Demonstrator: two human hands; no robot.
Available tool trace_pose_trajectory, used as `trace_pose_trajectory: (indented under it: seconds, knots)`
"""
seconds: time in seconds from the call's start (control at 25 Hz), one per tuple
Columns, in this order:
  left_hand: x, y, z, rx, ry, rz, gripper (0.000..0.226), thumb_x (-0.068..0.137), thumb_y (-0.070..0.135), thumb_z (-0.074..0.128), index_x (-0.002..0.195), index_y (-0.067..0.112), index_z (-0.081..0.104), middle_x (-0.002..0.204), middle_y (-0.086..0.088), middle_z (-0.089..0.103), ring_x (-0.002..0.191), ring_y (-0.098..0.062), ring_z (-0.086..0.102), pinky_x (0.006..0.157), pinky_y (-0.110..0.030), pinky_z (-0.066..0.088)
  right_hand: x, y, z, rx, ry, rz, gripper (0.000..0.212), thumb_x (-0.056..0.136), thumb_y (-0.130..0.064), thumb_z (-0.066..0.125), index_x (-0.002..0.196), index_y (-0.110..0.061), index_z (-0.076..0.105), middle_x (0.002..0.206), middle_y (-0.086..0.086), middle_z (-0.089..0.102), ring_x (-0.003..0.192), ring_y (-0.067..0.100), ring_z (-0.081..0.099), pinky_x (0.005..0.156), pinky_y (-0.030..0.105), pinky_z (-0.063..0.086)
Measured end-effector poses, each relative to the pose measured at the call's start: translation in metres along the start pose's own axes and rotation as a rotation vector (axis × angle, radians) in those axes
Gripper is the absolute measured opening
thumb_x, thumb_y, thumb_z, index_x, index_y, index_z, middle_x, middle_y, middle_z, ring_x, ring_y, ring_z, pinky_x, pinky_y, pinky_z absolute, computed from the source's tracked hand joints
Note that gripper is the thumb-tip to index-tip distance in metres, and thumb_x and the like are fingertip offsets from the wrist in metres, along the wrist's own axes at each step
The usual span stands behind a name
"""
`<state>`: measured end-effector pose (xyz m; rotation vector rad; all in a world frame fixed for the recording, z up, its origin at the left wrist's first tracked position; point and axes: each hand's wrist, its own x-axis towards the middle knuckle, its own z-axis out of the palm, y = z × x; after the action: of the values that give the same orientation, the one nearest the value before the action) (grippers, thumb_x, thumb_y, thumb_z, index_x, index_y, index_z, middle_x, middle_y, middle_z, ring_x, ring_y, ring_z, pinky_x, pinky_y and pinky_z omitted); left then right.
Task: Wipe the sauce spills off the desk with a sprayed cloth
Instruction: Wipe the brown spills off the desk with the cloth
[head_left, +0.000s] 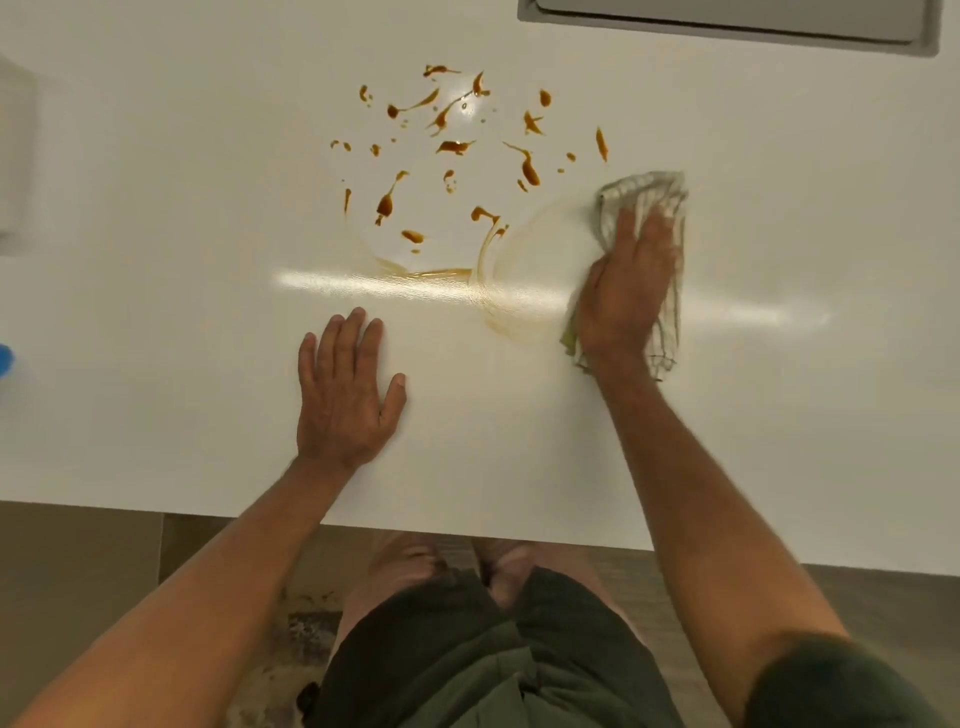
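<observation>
Two hands flat on the desk (156, 218): right hand (626, 280) presses the cloth (644, 192), left hand (343, 395) bare.

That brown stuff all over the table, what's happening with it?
A person is cleaning up sauce spills on a white desk. The right hand presses a cloth flat on the desk beside the mess, leaving faint smears. The left hand rests flat on the desk. Most splatters are not yet wiped.
</observation>
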<state>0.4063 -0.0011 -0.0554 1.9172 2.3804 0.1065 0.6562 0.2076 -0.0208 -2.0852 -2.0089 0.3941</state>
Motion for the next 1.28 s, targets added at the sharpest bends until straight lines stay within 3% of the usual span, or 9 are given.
trace_pose_trajectory:
  seconds: [0.12, 0.24, 0.44, 0.64, 0.8, 0.96, 1.08, 1.16, 1.28]
  knots:
    - [-0.001, 0.002, -0.004, -0.018, 0.008, -0.005, 0.067, 0.106, 0.047, 0.034, 0.161, 0.009, 0.034, 0.170, -0.015, 0.031, 0.156, -0.037, 0.029, 0.129, -0.059, 0.018, -0.090, -0.053, 0.021, 0.034, -0.140, -0.267, 0.070, 0.097, -0.003, 0.035, 0.166, -0.012, 0.026, 0.174, 0.019, 0.017, 0.164, 0.033, 0.012, 0.134, 0.046, 0.008]
    - [-0.001, 0.003, -0.007, -0.036, -0.001, -0.009, 0.067, 0.105, 0.045, 0.034, 0.160, 0.008, 0.035, 0.169, -0.017, 0.032, 0.156, -0.039, 0.031, 0.128, -0.060, 0.019, -0.161, -0.007, 0.010, -0.007, -0.246, -0.477, 0.067, 0.102, -0.007, 0.038, 0.167, -0.017, 0.026, 0.175, 0.012, 0.020, 0.165, 0.027, 0.010, 0.134, 0.049, 0.015]
    - [-0.001, 0.003, -0.007, -0.040, -0.005, -0.012, 0.067, 0.105, 0.046, 0.033, 0.160, 0.008, 0.035, 0.169, -0.016, 0.032, 0.155, -0.039, 0.031, 0.128, -0.061, 0.021, -0.096, 0.105, -0.039, -0.120, -0.223, -0.199, 0.069, 0.097, -0.014, 0.041, 0.165, -0.022, 0.031, 0.173, 0.013, 0.028, 0.162, 0.032, 0.021, 0.130, 0.060, 0.016]
    - [-0.001, 0.002, -0.004, -0.028, 0.016, -0.002, 0.068, 0.106, 0.049, 0.033, 0.160, 0.008, 0.035, 0.169, -0.017, 0.032, 0.156, -0.039, 0.030, 0.128, -0.061, 0.020, 0.061, 0.084, -0.042, -0.128, -0.060, 0.045, 0.064, 0.104, -0.020, 0.035, 0.167, -0.021, 0.025, 0.175, 0.017, 0.016, 0.164, 0.035, 0.011, 0.132, 0.054, 0.008]
    - [-0.001, 0.001, -0.003, -0.006, 0.000, 0.004, 0.068, 0.107, 0.049, 0.031, 0.161, 0.008, 0.034, 0.171, -0.015, 0.030, 0.157, -0.038, 0.029, 0.129, -0.060, 0.019, 0.065, 0.019, -0.013, -0.119, -0.111, -0.088, 0.065, 0.105, -0.021, 0.035, 0.168, -0.024, 0.020, 0.175, 0.021, 0.008, 0.165, 0.034, 0.005, 0.133, 0.047, 0.003]
    - [-0.001, 0.001, -0.005, -0.015, 0.003, 0.004, 0.068, 0.107, 0.048, 0.031, 0.161, 0.008, 0.034, 0.170, -0.016, 0.030, 0.156, -0.039, 0.029, 0.128, -0.060, 0.019, -0.083, -0.013, 0.000, -0.009, -0.148, -0.245, 0.069, 0.100, -0.010, 0.042, 0.167, -0.020, 0.027, 0.175, 0.019, 0.017, 0.165, 0.032, 0.011, 0.134, 0.050, 0.009]
    - [0.000, 0.002, -0.003, -0.005, 0.016, 0.001, 0.067, 0.107, 0.048, 0.031, 0.161, 0.008, 0.033, 0.170, -0.016, 0.031, 0.156, -0.038, 0.029, 0.128, -0.059, 0.019, -0.171, 0.026, -0.004, -0.020, -0.265, -0.488, 0.067, 0.104, -0.010, 0.039, 0.167, -0.026, 0.025, 0.176, 0.010, 0.018, 0.165, 0.026, 0.008, 0.134, 0.048, 0.012]
    - [-0.001, 0.001, -0.001, 0.003, 0.012, -0.001, 0.067, 0.107, 0.048, 0.029, 0.161, 0.008, 0.033, 0.170, -0.016, 0.031, 0.156, -0.038, 0.029, 0.128, -0.059, 0.018, -0.157, 0.061, -0.013, -0.027, -0.315, -0.567, 0.066, 0.104, -0.010, 0.042, 0.166, -0.029, 0.029, 0.175, 0.010, 0.021, 0.164, 0.028, 0.013, 0.134, 0.048, 0.014]
    - [-0.001, 0.000, 0.000, 0.002, 0.012, -0.001, 0.068, 0.108, 0.050, 0.025, 0.161, 0.008, 0.033, 0.170, -0.016, 0.030, 0.156, -0.038, 0.029, 0.128, -0.058, 0.018, -0.072, 0.096, -0.031, 0.025, -0.205, -0.395, 0.060, 0.100, -0.002, 0.051, 0.158, -0.014, 0.045, 0.165, 0.027, 0.037, 0.155, 0.047, 0.033, 0.128, 0.061, 0.024]
